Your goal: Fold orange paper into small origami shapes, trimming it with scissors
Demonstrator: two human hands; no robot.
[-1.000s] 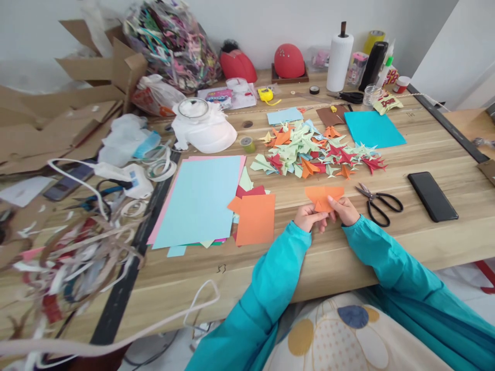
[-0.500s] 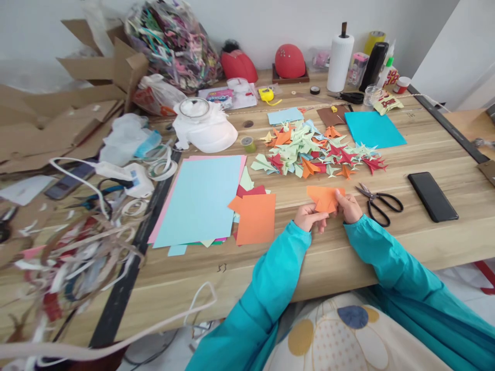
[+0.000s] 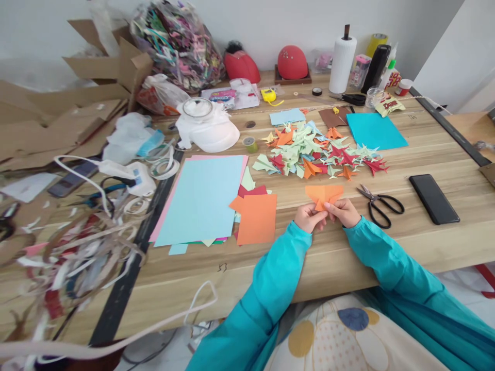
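Note:
A partly folded piece of orange paper (image 3: pixel 324 192) is held up over the front of the table, its wide edge away from me. My left hand (image 3: pixel 308 217) pinches its lower left side. From the right, my right hand (image 3: pixel 345 212) grips its lower middle with the thumb on top. Beyond the hands lies a pile of folded paper pieces (image 3: pixel 305 144) in green, orange, red and blue. Orange sheets (image 3: pixel 257 219) lie to the left, beside a stack topped by a light blue sheet (image 3: pixel 201 201). Scissors (image 3: pixel 381 203) with black handles rest right of my right hand.
A black phone (image 3: pixel 434 199) lies at the right. Turquoise paper (image 3: pixel 376 131) sits behind the pile. A thread spool (image 3: pixel 249 144) stands left of it. Cords, ribbon scraps (image 3: pixel 77 263) and a cardboard box (image 3: pixel 96 93) crowd the left side. A white cable (image 3: pixel 154 330) crosses the near left edge.
My right hand has moved from the paper's upper right corner down to its lower middle, closer to my left hand. The paper's far edge now spreads flat on both sides. The view shifted slightly.

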